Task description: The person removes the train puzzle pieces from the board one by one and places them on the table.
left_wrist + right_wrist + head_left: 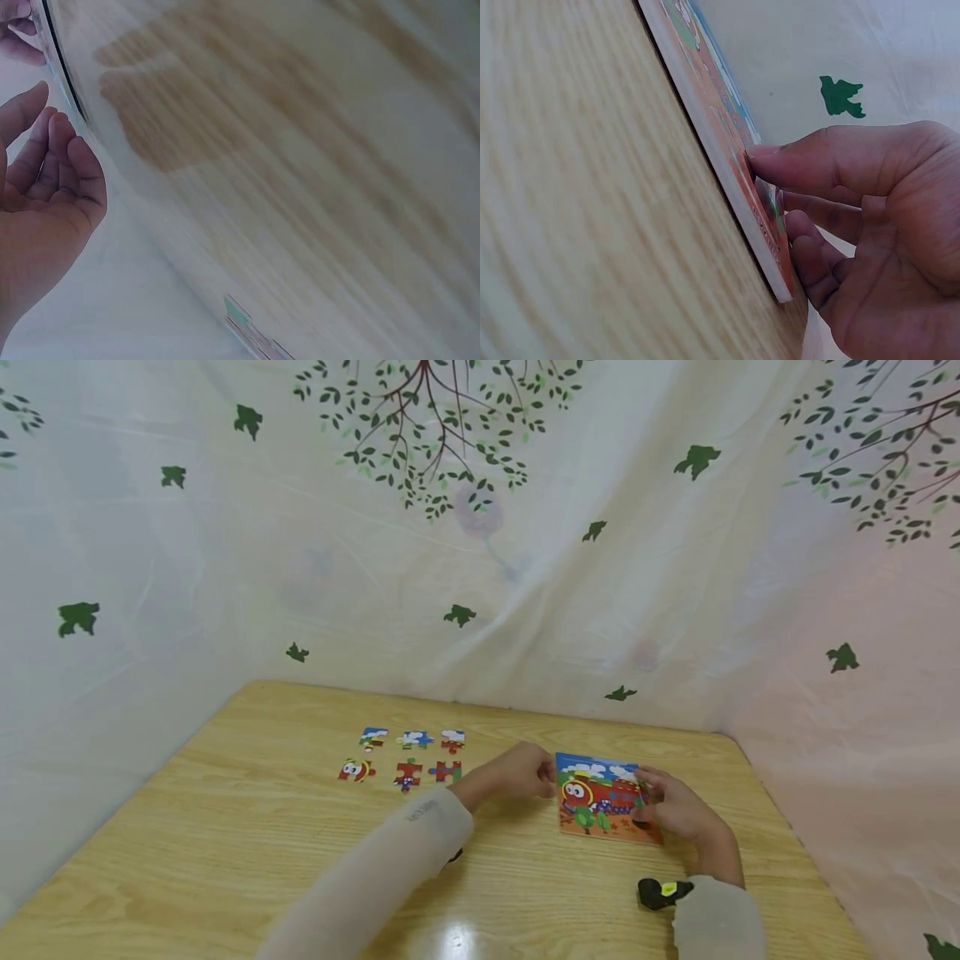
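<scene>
A square picture puzzle board (596, 793) with a red cartoon train lies flat on the table. At its right edge my right hand (678, 810) has the thumb over the picture and the fingers curled by the side. The right wrist view shows the thumb (795, 161) and fingers pinching at the board's edge (739, 202); whether a loose piece is between them, I cannot tell. My left hand (521, 770) is by the board's left edge. Its thumb (26, 112) and bent fingers (79, 165) stand apart in the left wrist view, with no object between them.
Several loose jigsaw pieces, among them a train face piece (354, 770) and a blue cloud piece (415, 739), lie in two rows on the left of the wooden table (225, 827). A leaf-printed curtain (360, 610) hangs behind. A black device (660, 893) sits at the right wrist.
</scene>
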